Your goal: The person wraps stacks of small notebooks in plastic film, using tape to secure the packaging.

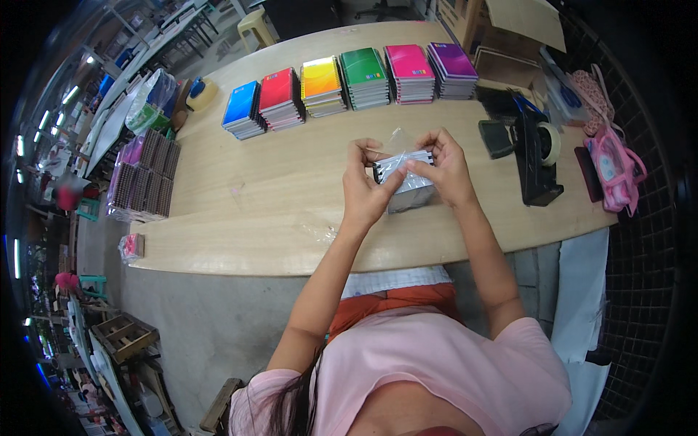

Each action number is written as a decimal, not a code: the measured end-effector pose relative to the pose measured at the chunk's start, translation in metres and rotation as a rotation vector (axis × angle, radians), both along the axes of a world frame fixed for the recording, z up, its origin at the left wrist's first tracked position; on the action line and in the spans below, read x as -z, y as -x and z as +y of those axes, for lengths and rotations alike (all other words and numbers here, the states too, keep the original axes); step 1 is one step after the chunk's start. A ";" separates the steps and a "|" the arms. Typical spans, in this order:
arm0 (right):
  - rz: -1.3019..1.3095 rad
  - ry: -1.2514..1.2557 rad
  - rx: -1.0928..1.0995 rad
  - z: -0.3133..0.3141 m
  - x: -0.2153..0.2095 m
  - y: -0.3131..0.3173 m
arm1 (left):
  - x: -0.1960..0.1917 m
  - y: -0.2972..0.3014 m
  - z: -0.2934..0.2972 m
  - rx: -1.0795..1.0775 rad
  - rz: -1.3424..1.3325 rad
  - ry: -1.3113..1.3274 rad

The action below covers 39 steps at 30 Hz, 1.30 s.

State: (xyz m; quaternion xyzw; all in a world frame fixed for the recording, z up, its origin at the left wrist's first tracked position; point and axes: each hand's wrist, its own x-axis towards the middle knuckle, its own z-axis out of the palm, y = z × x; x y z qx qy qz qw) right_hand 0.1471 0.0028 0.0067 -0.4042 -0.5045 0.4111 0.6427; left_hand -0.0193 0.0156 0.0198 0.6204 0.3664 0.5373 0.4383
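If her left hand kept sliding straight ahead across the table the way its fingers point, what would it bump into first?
Probably the green stack of notebooks. The left hand holds the wrapped bundle and points up the bare table toward the coloured row; depth is unclear, so the yellow stack is possible.

Person's wearing a light pink short-sleeved top, sleeves ending just past the shoulders, so both forearms are bare. Orange-red bottoms peek out near the table edge. Long dark hair hangs down at the near left. No rings or watch that I can make out.
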 end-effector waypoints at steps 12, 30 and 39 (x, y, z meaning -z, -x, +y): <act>-0.347 -0.082 -0.085 0.009 -0.030 -0.006 | 0.008 -0.004 0.003 0.131 -0.306 0.294; -0.547 -0.255 0.230 -0.050 -0.015 0.010 | 0.014 -0.010 -0.008 -0.013 -0.254 0.153; -0.748 -0.338 0.165 -0.052 -0.018 0.001 | -0.004 0.007 0.007 0.167 0.020 0.169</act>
